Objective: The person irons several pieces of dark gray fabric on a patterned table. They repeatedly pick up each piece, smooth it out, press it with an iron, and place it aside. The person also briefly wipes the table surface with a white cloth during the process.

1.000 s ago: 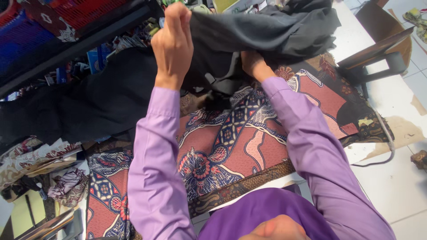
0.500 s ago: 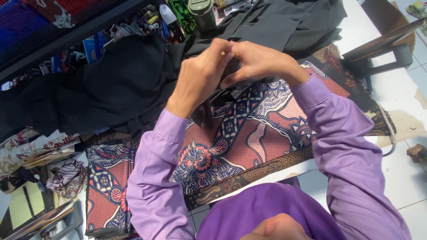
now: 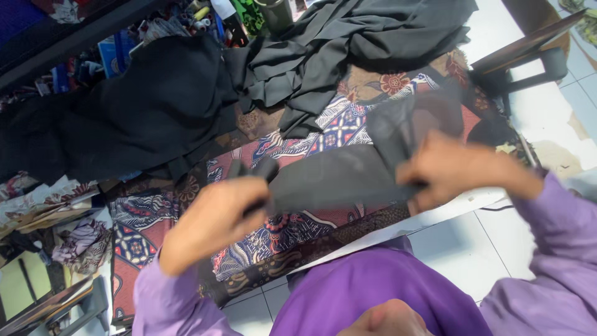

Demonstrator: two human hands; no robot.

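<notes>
My left hand (image 3: 214, 218) and my right hand (image 3: 457, 168) each grip an end of a dark grey piece of fabric (image 3: 339, 180), holding it stretched flat between them just above a patterned batik cloth (image 3: 280, 233) that covers the work surface. Both hands are blurred by motion. My sleeves are purple. A heap of black fabric (image 3: 367, 37) lies crumpled at the far side, and another black cloth (image 3: 130, 112) spreads over the left part of the surface.
A wooden chair (image 3: 528, 53) stands at the upper right on white floor tiles. Spools and small sewing items (image 3: 199, 18) crowd the back edge. Folded printed cloths (image 3: 43, 205) and a metal frame (image 3: 56, 305) sit at the lower left.
My hands came down from the raised black cloth, met at the middle, then spread apart sideways, pulling the dark grey fabric taut between them.
</notes>
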